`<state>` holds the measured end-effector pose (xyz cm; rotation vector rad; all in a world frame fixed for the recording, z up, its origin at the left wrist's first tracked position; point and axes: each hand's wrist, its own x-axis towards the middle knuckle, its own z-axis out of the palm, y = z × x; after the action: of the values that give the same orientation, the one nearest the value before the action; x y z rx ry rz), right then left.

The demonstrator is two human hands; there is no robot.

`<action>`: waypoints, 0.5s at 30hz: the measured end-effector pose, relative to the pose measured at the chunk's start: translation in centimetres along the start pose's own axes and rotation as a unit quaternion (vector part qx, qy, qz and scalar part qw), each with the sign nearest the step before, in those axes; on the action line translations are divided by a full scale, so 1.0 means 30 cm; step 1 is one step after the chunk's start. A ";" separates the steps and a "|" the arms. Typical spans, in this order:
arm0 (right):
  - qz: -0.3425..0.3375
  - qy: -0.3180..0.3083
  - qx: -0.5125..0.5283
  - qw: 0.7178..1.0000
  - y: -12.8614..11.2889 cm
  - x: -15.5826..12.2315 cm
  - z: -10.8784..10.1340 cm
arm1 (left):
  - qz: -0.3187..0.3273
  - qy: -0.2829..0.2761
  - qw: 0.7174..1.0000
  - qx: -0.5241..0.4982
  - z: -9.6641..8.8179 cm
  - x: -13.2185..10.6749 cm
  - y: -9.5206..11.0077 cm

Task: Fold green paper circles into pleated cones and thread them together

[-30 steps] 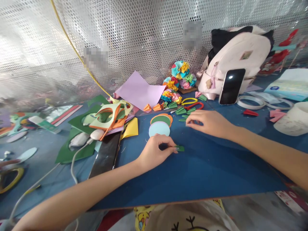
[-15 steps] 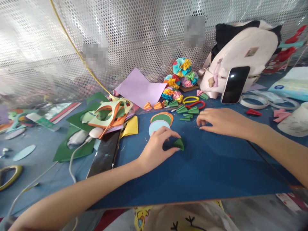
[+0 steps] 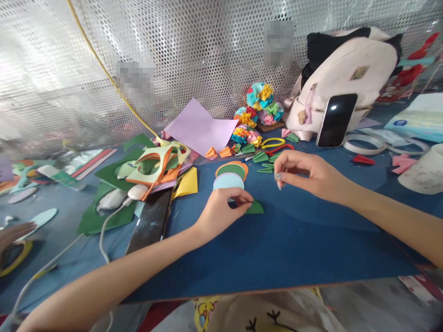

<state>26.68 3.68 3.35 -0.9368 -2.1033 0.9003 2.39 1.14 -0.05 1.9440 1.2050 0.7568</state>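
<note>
Between the fingertips of my left hand (image 3: 228,207) is a dark green folded paper half circle (image 3: 256,207), held just over the blue table. My right hand (image 3: 304,173) hovers to the right of it, thumb and fingers drawn together, and I see nothing in them. Behind my left hand lie overlapping paper circles: a light blue one (image 3: 226,181) in front, then a green one (image 3: 231,169) and an orange one (image 3: 245,168). Several folded green paper pieces (image 3: 260,157) rest between these circles and my right hand.
Scissors with yellow and red handles (image 3: 273,143), paper pompoms (image 3: 260,97) and a purple sheet (image 3: 202,127) lie at the back. A phone (image 3: 336,121) leans on a backpack (image 3: 360,69). Tape rolls (image 3: 364,144) sit right. Another person's hand (image 3: 15,234) touches a pale blue oval (image 3: 44,222).
My right hand has moved slightly left and its fingers have closed together. My left fingers have shifted on the green paper, which now lies flatter. Another person's hand has appeared at the far left.
</note>
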 end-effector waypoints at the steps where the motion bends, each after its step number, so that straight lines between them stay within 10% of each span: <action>1: 0.016 -0.016 0.068 0.997 -0.005 -0.002 0.009 | -0.002 0.000 1.000 -0.004 0.000 0.003 -0.001; 7: 0.073 -0.100 0.210 0.970 0.032 0.000 0.079 | -0.010 -0.003 1.000 -0.003 -0.003 0.008 -0.002; 15: 0.099 -0.055 0.184 0.976 0.069 0.010 0.115 | -0.016 -0.013 1.000 -0.016 -0.002 0.002 0.005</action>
<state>24.56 3.88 -0.08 -0.9227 -1.8615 1.4173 2.44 1.17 0.13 1.8987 1.1984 0.7288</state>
